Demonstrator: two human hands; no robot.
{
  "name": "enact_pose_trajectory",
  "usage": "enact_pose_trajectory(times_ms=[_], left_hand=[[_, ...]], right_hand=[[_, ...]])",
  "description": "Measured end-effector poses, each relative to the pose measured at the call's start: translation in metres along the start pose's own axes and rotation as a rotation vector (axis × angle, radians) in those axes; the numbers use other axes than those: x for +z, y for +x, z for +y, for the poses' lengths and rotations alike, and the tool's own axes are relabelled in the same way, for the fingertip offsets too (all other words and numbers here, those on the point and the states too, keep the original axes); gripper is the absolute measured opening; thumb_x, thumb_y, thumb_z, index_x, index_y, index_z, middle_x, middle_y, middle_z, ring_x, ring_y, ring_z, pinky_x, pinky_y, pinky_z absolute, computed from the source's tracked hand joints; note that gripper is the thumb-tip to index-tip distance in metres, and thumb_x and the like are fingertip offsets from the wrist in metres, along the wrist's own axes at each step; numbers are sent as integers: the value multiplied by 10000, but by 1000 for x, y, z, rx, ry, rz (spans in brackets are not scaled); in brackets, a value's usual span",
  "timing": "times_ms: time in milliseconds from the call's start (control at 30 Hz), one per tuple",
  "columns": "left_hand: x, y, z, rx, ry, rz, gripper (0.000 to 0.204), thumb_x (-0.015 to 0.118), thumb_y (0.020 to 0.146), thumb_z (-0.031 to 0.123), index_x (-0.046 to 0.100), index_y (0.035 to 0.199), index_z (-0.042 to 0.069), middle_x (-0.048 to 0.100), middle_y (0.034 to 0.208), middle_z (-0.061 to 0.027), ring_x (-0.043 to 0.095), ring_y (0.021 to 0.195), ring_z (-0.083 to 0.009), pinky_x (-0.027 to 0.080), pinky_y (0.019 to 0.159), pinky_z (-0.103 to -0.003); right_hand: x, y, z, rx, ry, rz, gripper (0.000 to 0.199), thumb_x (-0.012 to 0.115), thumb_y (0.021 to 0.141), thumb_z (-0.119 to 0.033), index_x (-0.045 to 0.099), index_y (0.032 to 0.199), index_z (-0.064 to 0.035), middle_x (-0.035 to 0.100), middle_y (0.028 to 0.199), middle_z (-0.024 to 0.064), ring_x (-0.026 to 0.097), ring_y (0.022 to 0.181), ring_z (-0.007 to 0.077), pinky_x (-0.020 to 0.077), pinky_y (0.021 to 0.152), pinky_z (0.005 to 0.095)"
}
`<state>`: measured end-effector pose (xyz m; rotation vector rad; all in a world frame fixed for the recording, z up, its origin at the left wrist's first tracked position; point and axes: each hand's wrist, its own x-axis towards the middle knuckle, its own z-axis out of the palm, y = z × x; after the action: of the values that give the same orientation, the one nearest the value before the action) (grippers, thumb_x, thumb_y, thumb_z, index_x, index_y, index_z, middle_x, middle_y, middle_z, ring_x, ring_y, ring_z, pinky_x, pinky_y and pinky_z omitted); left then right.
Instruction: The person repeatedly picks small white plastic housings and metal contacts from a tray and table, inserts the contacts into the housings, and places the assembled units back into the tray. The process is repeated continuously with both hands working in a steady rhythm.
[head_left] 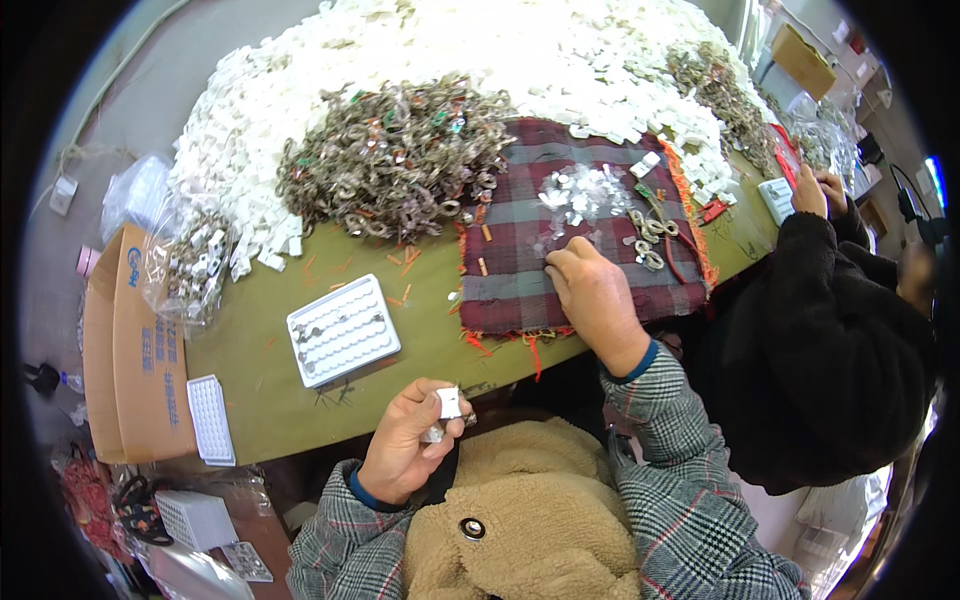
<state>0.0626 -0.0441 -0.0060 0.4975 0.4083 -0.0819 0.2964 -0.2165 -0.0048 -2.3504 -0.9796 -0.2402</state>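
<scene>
My left hand (402, 448) is held close to my body, with thumb and fingers closed on a small white plastic piece (449, 403). Another small pale bit shows lower between those fingers, too small to name. My right hand (600, 300) rests over a dark plaid cloth (510, 295), fingers bent and pressed together at the tips. Whatever they pinch, if anything, is hidden. Just beyond them lies a pile of small clear, shiny flakes (583, 193). To the right of the pile are several coiled cords (652, 238) and a single white piece (645, 165).
A white tray (345, 378) with slots holds a few dark bits. Behind it rise a heap of coiled grey-brown parts (390, 165) and a large mound of white pieces (560, 60). A cardboard box (155, 360) and another white tray (211, 420) stand left. A co-worker's hand (810, 195) works at right.
</scene>
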Motion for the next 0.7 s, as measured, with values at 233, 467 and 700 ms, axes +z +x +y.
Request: enact_pose_trajectory(times_ms=[233, 467, 700], left_hand=[[-13, -17, 8, 35, 6, -16, 240, 592, 1001, 160, 614, 1207, 39, 685, 1084, -153, 691, 878, -154, 430, 455, -167], [-35, -49, 18, 156, -37, -24, 271, 593, 993, 139, 607, 1241, 30, 685, 1076, -171, 690, 851, -168, 425, 440, -180], [-51, -64, 23, 309, -150, -122, 262, 629, 972, 144, 615, 1209, 33, 697, 1017, -148, 706, 832, -187, 443, 439, -182]], right_hand=[[12, 21, 7, 19, -153, -80, 130, 571, 863, -82, 551, 814, 36, 623, 781, 269, 623, 779, 457, 499, 698, 525], [-14, 7, -66, 287, 317, -116, 48, 604, 877, 6, 602, 866, 52, 617, 621, 87, 652, 588, 149, 493, 531, 268], [23, -46, -191, -244, 912, -265, 133, 663, 816, 71, 631, 929, 10, 637, 927, 101, 643, 792, 180, 521, 695, 274]])
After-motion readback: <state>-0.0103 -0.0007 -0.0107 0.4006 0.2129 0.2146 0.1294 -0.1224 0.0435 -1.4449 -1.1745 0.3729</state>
